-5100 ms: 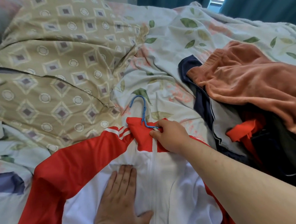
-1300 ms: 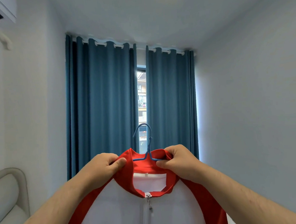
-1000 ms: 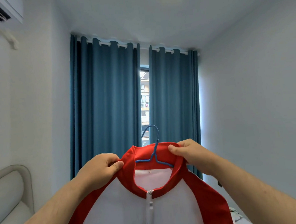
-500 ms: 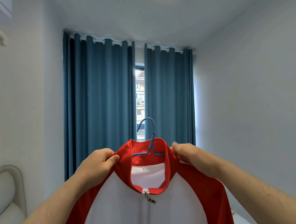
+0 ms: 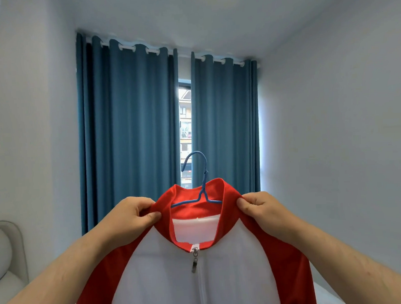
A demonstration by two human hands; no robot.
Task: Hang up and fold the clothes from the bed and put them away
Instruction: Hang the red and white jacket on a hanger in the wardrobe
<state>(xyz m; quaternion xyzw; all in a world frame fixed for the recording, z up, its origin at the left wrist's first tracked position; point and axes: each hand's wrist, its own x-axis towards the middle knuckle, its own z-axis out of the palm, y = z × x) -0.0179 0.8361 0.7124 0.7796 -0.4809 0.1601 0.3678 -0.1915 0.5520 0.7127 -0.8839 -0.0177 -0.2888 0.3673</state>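
Head-worn view facing the curtains [image 5: 132, 132]

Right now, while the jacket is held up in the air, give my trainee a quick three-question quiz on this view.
1. True or false: the arms of the blue hanger sit inside the collar of the jacket.
2. Of the left hand and right hand, which pinch the collar? A: left only. B: right only. C: both.
3. Fill in: the zipper pull hangs just below the ____.
Key: 1 true; 2 C; 3 collar.
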